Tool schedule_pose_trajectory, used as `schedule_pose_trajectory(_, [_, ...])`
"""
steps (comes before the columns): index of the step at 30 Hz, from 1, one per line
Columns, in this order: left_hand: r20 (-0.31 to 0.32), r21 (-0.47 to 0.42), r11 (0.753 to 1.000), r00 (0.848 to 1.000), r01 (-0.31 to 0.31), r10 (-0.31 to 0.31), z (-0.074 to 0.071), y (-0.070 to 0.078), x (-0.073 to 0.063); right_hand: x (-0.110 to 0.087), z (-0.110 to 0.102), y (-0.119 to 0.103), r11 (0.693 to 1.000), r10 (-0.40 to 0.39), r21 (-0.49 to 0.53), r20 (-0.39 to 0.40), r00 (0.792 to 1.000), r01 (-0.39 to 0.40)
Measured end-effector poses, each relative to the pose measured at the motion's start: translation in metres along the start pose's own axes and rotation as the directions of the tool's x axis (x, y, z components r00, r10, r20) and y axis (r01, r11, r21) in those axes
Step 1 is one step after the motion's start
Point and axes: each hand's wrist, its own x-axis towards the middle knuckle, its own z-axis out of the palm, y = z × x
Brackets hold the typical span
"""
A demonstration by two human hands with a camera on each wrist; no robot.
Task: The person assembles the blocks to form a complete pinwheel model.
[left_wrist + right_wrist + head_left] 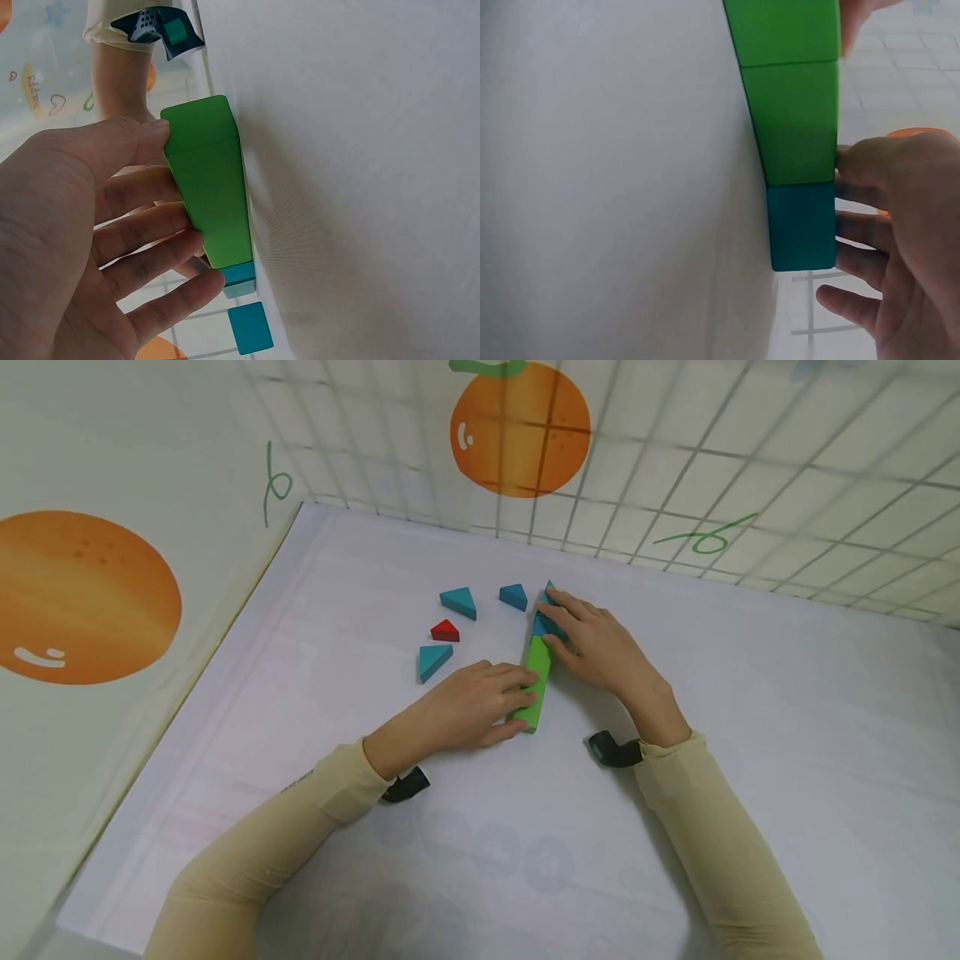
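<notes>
In the head view, a row of green blocks (539,667) lies on the white tabletop with a blue block (540,625) and a teal block (550,587) at its far end. My left hand (474,706) rests on the green part, fingers extended; the left wrist view shows the thumb on the near end of the green block (210,195). At the far end, my right hand (600,643) touches the blue and teal pieces with nearly straight fingers, partly hiding them. A seam between two green faces and a teal face (802,227) shows in the right wrist view.
Left of the row lie loose triangular blocks: a teal one (459,602), a blue one (513,597), a small red one (446,631) and another teal one (435,662). A grid-patterned wall with a printed orange (520,431) borders the table's far side.
</notes>
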Motion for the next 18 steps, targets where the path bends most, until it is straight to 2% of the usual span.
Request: schedule_pose_trajectory(18, [0.003, -0.011, 1.000, 1.000, 0.005, -0.005, -0.0006, -0.0006, 0.0003, 0.0008, 0.0004, 0.0004, 1.000, 0.016, 0.022, 0.017, 1.000, -0.016])
